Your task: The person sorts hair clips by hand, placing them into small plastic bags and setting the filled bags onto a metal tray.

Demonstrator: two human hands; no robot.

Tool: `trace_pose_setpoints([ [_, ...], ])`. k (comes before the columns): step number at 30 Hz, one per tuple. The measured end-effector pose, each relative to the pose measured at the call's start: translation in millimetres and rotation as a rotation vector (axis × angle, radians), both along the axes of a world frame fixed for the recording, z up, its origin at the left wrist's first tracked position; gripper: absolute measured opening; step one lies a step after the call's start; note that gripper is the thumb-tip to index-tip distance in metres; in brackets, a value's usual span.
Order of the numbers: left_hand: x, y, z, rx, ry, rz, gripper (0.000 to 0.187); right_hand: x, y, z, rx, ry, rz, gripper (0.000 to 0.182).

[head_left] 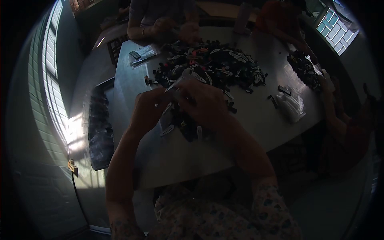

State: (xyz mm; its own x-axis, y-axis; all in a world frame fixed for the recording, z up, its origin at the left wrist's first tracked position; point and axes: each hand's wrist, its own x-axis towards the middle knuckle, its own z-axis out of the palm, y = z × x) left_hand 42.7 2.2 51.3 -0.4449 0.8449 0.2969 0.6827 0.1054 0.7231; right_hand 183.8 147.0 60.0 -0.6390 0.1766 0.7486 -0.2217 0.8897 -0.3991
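My left hand (149, 107) and my right hand (203, 99) are raised close together over the near edge of a large pile. Both sets of fingers are closed around a thin, pale piece (174, 85), too dark and partly covered to name. Beyond and beneath the hands spreads the pile of small black, white and a few red clip-like pieces (236, 66). Several loose ones, a white looped one (168, 130) among them, lie below my hands.
The pile rests on a pale table (160, 170). Clear plastic bags lie at its left (145, 54) and right (291, 105). A black tray (100, 132) of dark bagged things stands left. Co-workers' hands (162, 26) work opposite; others sit right, beside a smaller heap (304, 71).
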Motion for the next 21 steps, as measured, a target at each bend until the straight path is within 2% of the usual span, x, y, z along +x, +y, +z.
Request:
trace_pose_setpoints([
  [2,3,0,1,-0.007,0.017,0.031,0.029,1,-1,-2,-0.072,-0.031,0.007,0.015],
  [5,-2,1,-8,0.044,0.076,0.036,0.032,1,4,-7,0.055,-0.122,0.066,0.014],
  [7,-1,1,-5,0.099,0.119,0.006,0.035,3,1,-5,-0.024,-0.195,0.115,0.014],
  [9,1,-5,5,0.011,0.157,0.006,0.053,4,0,-6,-0.016,-0.226,0.114,0.014],
  [10,2,-8,9,0.011,0.157,0.005,0.053,4,-1,-6,-0.009,-0.257,0.112,0.015],
  [12,3,-13,16,-0.021,0.308,0.04,0.071,4,-2,-8,0.0,-0.244,0.128,0.015],
  [16,6,-20,25,-0.06,0.305,0.016,0.077,3,-4,-10,0.092,-0.215,0.156,0.015],
  [19,-1,-16,14,-0.007,0.26,-0.105,0.076,3,-7,-8,0.057,-0.234,0.21,0.017],
  [21,-5,-13,11,-0.076,0.146,-0.148,0.074,3,-8,-9,0.073,-0.242,0.202,0.02],
])
